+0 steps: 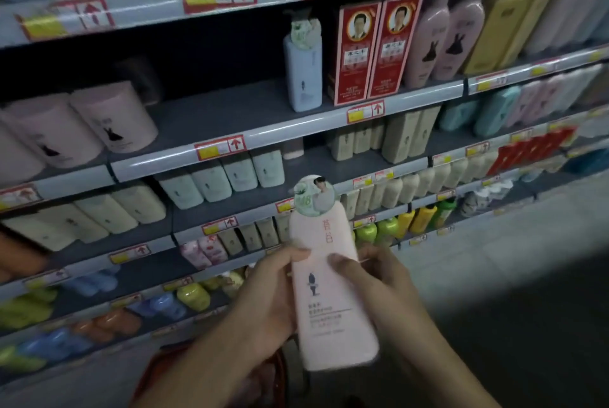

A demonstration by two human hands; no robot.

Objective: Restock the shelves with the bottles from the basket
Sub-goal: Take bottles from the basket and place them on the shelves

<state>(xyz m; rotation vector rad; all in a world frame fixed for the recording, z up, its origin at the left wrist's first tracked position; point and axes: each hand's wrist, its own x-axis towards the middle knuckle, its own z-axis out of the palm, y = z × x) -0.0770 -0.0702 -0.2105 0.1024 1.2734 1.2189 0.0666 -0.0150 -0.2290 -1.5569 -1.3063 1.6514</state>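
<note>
— Two hands hold one pale pink bottle (329, 282) upright in front of a shop's shelving, its round printed cap tag at the top. How are they set on it?

— The left hand (267, 295) wraps the bottle's left side, thumb lying across the front; the right hand (372, 276) takes the right side, its thumb also pressed on the label. Each grip is clamped on the bottle, which stands clear of every shelf, held in the air below the middle shelf (211, 121).

— And that shelf?

— A wide bare stretch of grey board runs along it. At the right end of that stretch stands a light blue bottle (303, 68) with the same kind of round tag, just beside two red boxes (375, 48). Pink bottles with a rabbit silhouette (445, 42) follow to the right, and pale pink tubs (112, 117) sit at the left end.

— The basket?

— Only a red rim (164, 361) shows at the bottom edge, behind the left forearm; its contents cannot be made out.

— Lower down?

— Rows of cream and pale green bottles (230, 173), then green, yellow and blue ones nearer the floor, much of it blurred. Red-and-yellow price tags (219, 147) with up arrows line the shelf edges.
</note>
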